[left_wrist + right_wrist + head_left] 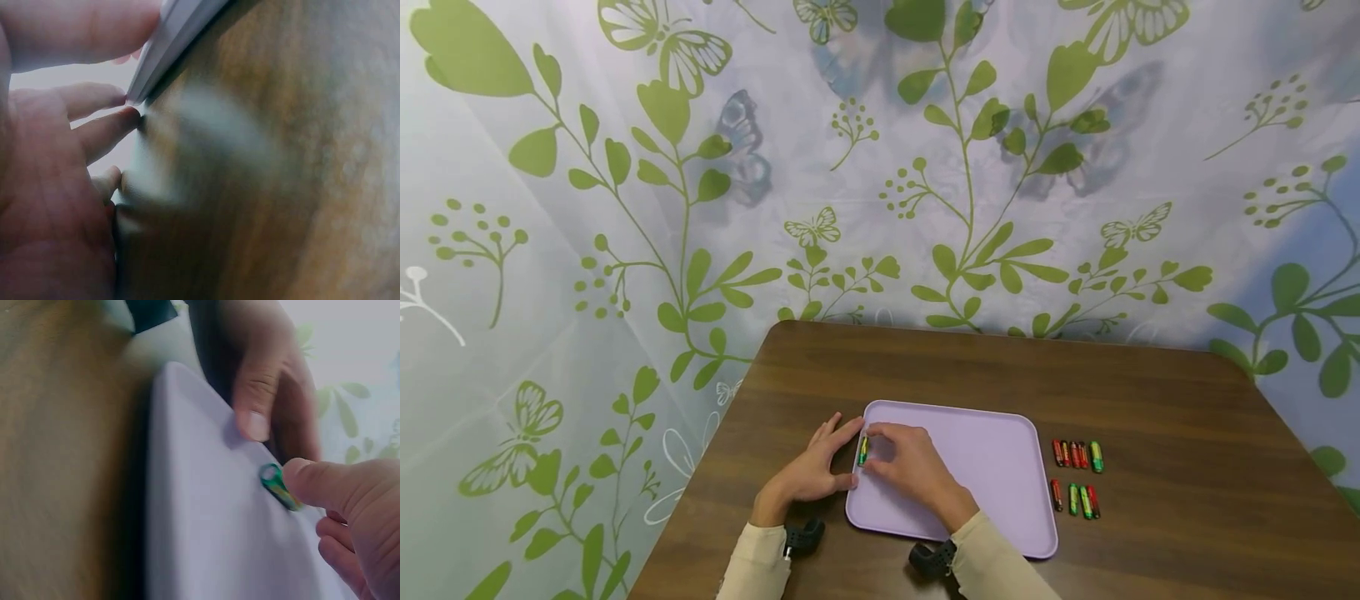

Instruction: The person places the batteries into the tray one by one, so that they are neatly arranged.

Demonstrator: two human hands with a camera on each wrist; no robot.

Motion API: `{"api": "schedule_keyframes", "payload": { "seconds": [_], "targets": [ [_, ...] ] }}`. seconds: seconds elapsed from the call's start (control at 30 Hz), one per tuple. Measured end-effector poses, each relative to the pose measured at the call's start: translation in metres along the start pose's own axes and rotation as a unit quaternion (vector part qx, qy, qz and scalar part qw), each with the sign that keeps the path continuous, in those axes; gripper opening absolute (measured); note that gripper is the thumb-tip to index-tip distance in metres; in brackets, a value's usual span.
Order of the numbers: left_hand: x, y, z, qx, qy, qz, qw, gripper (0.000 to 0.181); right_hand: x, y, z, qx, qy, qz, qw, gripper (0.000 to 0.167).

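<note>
A pale purple tray (pixel 977 467) lies on the brown table. Just inside its left rim is a green and yellow battery (pixel 862 451). My right hand (pixel 917 467) reaches over the tray and pinches this battery, thumb and forefinger near its ends. In the right wrist view, the thumb touches the battery's (pixel 275 481) side. My left hand (pixel 808 473) is at the tray's left edge, fingers spread, thumb and fingertips touching or very near the rim. The left wrist view shows those fingers extended along the tray edge (pixel 172 47).
Right of the tray, several red batteries (pixel 1070 454) and a green battery (pixel 1097 457) stand in a far row. A nearer row has red and green batteries (pixel 1079 500). Behind the wooden table (pixel 1172 417) hangs a leaf-and-butterfly patterned cloth (pixel 850 183).
</note>
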State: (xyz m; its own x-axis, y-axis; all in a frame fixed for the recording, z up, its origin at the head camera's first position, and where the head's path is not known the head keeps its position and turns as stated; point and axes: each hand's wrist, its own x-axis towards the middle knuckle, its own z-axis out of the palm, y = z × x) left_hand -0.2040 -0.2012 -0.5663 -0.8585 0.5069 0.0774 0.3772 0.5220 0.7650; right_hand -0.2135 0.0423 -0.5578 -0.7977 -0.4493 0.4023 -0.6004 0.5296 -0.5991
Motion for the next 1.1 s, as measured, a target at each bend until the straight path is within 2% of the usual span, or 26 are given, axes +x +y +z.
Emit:
{"api": "schedule_keyframes", "payload": {
  "seconds": [0.03, 0.1, 0.13, 0.17, 0.27, 0.33, 0.4, 0.5, 0.63, 0.77, 0.83, 0.97, 1.1],
  "targets": [
    [0.000, 0.005, -0.002, -0.001, -0.005, -0.008, 1.0000, 0.091, -0.001, 0.001, -0.003, 0.003, -0.001, 0.005, 1.0000, 0.048],
    [0.000, 0.002, 0.000, 0.002, -0.006, -0.013, 0.9999, 0.091, -0.002, 0.000, -0.012, 0.010, -0.004, 0.016, 0.9998, 0.048],
    [0.001, -0.006, 0.002, 0.010, -0.006, -0.005, 0.9999, 0.090, -0.004, 0.001, -0.016, 0.014, -0.006, 0.021, 0.9997, 0.048],
    [0.001, -0.009, 0.003, 0.009, -0.006, -0.007, 0.9999, 0.092, -0.005, 0.001, -0.020, 0.019, -0.007, 0.025, 0.9995, 0.048],
    [0.001, -0.018, 0.006, 0.005, 0.004, 0.010, 0.9999, 0.091, -0.012, 0.002, -0.034, 0.034, -0.010, 0.034, 0.9988, 0.050],
    [0.001, -0.018, 0.007, 0.006, 0.005, 0.017, 0.9998, 0.090, -0.018, 0.004, -0.044, 0.042, -0.011, 0.037, 0.9984, 0.051],
    [0.000, -0.014, 0.006, 0.001, 0.005, 0.009, 0.9999, 0.091, -0.024, 0.007, -0.054, 0.048, -0.010, 0.041, 0.9980, 0.052],
    [0.002, -0.021, 0.009, 0.005, 0.005, 0.013, 0.9999, 0.092, -0.034, 0.011, -0.072, 0.049, -0.005, 0.051, 0.9975, 0.054],
    [0.004, -0.030, 0.011, 0.005, 0.006, 0.023, 0.9997, 0.092, -0.049, 0.018, -0.095, 0.031, 0.007, 0.052, 0.9981, 0.055],
    [0.005, -0.034, 0.012, 0.005, 0.003, 0.016, 0.9999, 0.093, -0.066, 0.029, -0.119, 0.005, 0.025, 0.042, 0.9988, 0.056],
    [0.004, -0.031, 0.011, 0.002, 0.000, 0.013, 0.9999, 0.093, -0.077, 0.035, -0.131, -0.006, 0.033, 0.043, 0.9985, 0.056],
    [0.001, -0.012, 0.004, -0.017, -0.002, 0.014, 0.9998, 0.092, -0.100, 0.047, -0.156, -0.024, 0.044, 0.045, 0.9977, 0.058],
    [-0.003, 0.000, 0.000, -0.010, -0.004, 0.016, 0.9998, 0.090, -0.122, 0.058, -0.181, -0.042, 0.056, 0.040, 0.9967, 0.059]
  ]
}}
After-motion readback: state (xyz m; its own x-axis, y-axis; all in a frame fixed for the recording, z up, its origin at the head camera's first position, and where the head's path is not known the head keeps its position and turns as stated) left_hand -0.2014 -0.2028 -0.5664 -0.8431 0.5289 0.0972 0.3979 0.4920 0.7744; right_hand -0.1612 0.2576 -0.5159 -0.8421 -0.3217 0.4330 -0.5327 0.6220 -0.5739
